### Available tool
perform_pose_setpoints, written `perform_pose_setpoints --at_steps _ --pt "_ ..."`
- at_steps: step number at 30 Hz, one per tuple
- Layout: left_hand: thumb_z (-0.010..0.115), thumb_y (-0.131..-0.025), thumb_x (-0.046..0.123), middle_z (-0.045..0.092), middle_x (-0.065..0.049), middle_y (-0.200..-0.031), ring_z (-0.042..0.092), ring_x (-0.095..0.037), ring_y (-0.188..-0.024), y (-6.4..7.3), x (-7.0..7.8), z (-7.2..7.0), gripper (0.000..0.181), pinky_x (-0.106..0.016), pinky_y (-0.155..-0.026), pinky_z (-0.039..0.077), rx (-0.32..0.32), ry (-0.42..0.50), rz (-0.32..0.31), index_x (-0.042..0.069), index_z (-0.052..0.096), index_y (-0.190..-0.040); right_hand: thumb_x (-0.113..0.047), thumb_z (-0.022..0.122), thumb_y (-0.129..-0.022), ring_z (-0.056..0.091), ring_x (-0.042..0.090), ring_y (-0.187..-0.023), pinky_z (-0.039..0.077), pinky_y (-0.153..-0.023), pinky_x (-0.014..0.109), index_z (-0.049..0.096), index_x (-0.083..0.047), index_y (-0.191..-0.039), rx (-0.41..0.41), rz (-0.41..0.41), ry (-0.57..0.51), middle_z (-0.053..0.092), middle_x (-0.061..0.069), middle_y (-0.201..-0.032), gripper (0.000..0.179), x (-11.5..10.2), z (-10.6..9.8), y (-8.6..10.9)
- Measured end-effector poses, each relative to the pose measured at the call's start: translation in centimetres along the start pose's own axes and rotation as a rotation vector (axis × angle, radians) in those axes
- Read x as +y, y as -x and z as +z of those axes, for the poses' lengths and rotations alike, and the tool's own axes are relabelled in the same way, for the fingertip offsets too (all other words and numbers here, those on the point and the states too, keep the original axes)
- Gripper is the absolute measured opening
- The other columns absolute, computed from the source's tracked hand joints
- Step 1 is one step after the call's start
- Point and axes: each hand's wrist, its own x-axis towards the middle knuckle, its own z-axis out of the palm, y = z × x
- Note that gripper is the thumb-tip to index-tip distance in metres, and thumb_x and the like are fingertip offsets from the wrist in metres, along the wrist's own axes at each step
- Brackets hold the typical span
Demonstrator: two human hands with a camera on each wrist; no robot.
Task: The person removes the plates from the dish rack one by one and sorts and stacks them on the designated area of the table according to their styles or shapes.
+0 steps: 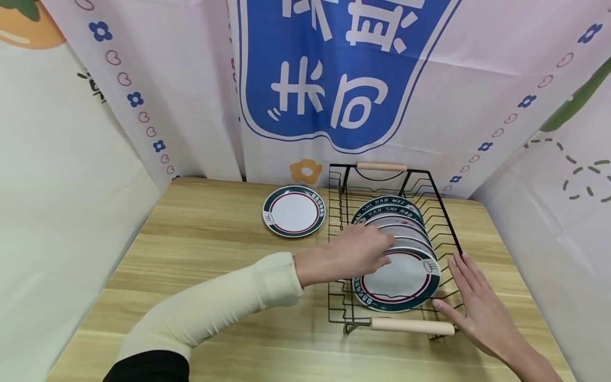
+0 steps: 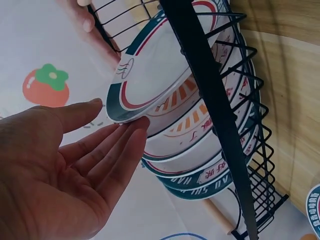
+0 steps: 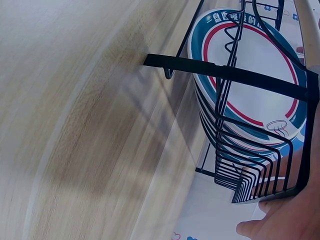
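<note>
My left hand (image 1: 350,253) is over the plates in a black wire dish rack (image 1: 451,225). In the left wrist view, its nearly straight fingers (image 2: 132,145) reach behind the rim of the frontmost green-rimmed plate (image 2: 150,65); the thumb stands apart, just before the rim. Behind it, several more plates (image 1: 387,204) stand tilted in a row. On the rack's right side rests my right hand (image 1: 484,310), fingers extended along the top rail and thumb over the near corner. Left of the rack, another green-rimmed plate (image 1: 293,211) lies flat.
The rack has wooden handles (image 1: 412,326) at its near and far ends. It stands on a wood-grain table (image 1: 200,254), close to the back edge. Printed cloth (image 1: 200,79) hangs behind the table and along both sides.
</note>
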Motion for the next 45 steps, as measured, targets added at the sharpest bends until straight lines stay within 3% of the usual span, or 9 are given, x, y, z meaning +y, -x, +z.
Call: perform_pose_setpoints --at_steps 5,10,16,21,30,35,42,45 --pt "0.073 -0.102 0.031 0.061 0.007 -0.074 0.055 -0.008 -0.066 -0.8 -0.1 0.7 0.018 -0.026 -0.062 0.05 0.003 0.002 0.044 0.014 0.075 -0.101 -0.041 0.075 -0.095 -0.001 0.02 -0.165 -0.005 -0.126 0.018 0.031 0.009 -0.16 0.008 -0.005 0.001 0.018 0.019 -0.175 0.093 0.1 0.0 0.1" --pt "0.074 -0.102 0.025 0.063 0.005 -0.076 0.055 -0.009 -0.068 -1.3 -0.3 1.3 0.016 -0.023 -0.064 0.049 -0.023 0.032 0.065 0.01 0.074 -0.097 -0.04 0.075 -0.095 -0.001 0.02 -0.165 -0.005 -0.126 0.019 0.032 0.009 -0.16 0.01 -0.012 -0.002 0.019 0.02 -0.174 0.093 0.0 0.0 0.1" --pt "0.073 -0.103 0.02 0.069 0.002 -0.084 0.058 -0.008 -0.071 -1.7 -0.2 1.4 0.011 -0.021 -0.065 0.049 -0.058 0.052 0.073 0.009 0.074 -0.102 -0.04 0.075 -0.095 -0.001 0.019 -0.165 -0.005 -0.125 0.017 0.031 0.009 -0.161 0.007 -0.003 -0.009 0.022 0.023 -0.173 0.093 -0.1 0.0 0.2" --pt "0.071 -0.103 0.017 0.074 0.001 -0.098 0.067 -0.009 -0.085 -1.9 0.1 1.6 0.009 -0.02 -0.075 0.054 -0.092 0.017 0.074 0.01 0.074 -0.109 -0.04 0.075 -0.095 -0.001 0.018 -0.164 -0.005 -0.125 0.016 0.033 0.01 -0.16 0.007 0.0 -0.011 0.023 0.024 -0.172 0.093 -0.1 0.1 0.2" --pt "0.061 -0.105 0.005 0.071 0.0 -0.095 0.064 -0.012 -0.088 -2.2 0.5 2.2 0.013 -0.025 -0.073 0.053 -0.118 -0.069 0.079 0.011 0.072 -0.11 -0.042 0.074 -0.095 -0.001 0.017 -0.164 -0.005 -0.124 0.015 0.032 0.008 -0.161 -0.002 0.013 -0.023 0.019 0.019 -0.175 0.093 0.0 0.1 0.1" --pt "0.061 -0.103 -0.001 0.07 -0.001 -0.097 0.062 -0.013 -0.09 -2.1 0.3 2.4 0.019 -0.025 -0.075 0.052 -0.108 -0.018 0.083 0.009 0.071 -0.116 -0.04 0.075 -0.095 -0.002 0.017 -0.164 -0.006 -0.124 0.015 0.031 0.008 -0.161 -0.003 0.008 -0.018 0.017 0.018 -0.175 0.093 0.0 0.1 0.1" --pt "0.057 -0.102 -0.005 0.064 0.001 -0.087 0.059 -0.01 -0.08 -1.6 0.0 2.4 0.022 -0.021 -0.068 0.049 -0.086 0.052 0.106 0.006 0.068 -0.118 -0.041 0.074 -0.096 -0.003 0.017 -0.164 -0.006 -0.124 0.016 0.031 0.008 -0.162 -0.014 0.019 -0.019 0.017 0.019 -0.175 0.092 -0.1 0.0 0.1" --pt "0.057 -0.104 -0.004 0.067 0.0 -0.093 0.062 -0.01 -0.083 -1.4 -0.1 2.6 0.024 -0.02 -0.07 0.051 -0.08 0.065 0.1 0.006 0.067 -0.123 -0.042 0.074 -0.096 -0.002 0.017 -0.164 -0.006 -0.124 0.016 0.031 0.007 -0.162 -0.016 0.025 -0.024 0.018 0.019 -0.175 0.092 0.0 0.0 0.1"
